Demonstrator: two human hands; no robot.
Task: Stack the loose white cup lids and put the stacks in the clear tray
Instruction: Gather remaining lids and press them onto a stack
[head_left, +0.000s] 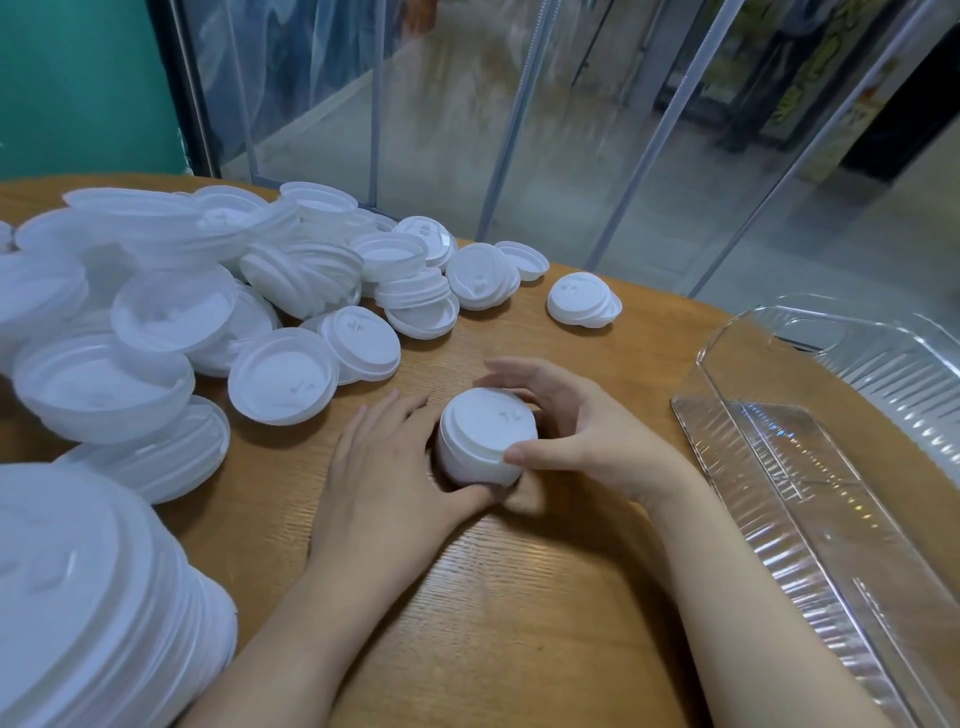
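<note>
Two bare hands meet around one short stack of white cup lids (485, 441) that stands on the wooden worktop (519, 597), near the middle of the view. How many lids it holds cannot be counted, since the rims blur together. The left hand (387, 467) lies flat against the stack's left side, its four fingers straight and pointing away, its thumb tucked under the near edge. The right hand (576, 421) has its grip curled round the stack's right side: fingers bent over the far rim, thumb pressed on the near rim.

One clear tray (810, 467) with ribbed walls sits on the right of the worktop, well apart from the stack; it has one oval handle cut-out in its far wall, and no lids show inside it.

One large heap of loose white lids (218, 301) covers the left and far-left part of the worktop, too many and too overlapped to count. One small pile of two or three lids (584, 300) lies alone at the far side, between the heap and the tray. One tall stack of lids (98, 613) fills the near left corner, blurred by closeness.

Beyond the worktop hang clear plastic curtain strips (519, 104), with one teal wall (78, 78) at far left.
</note>
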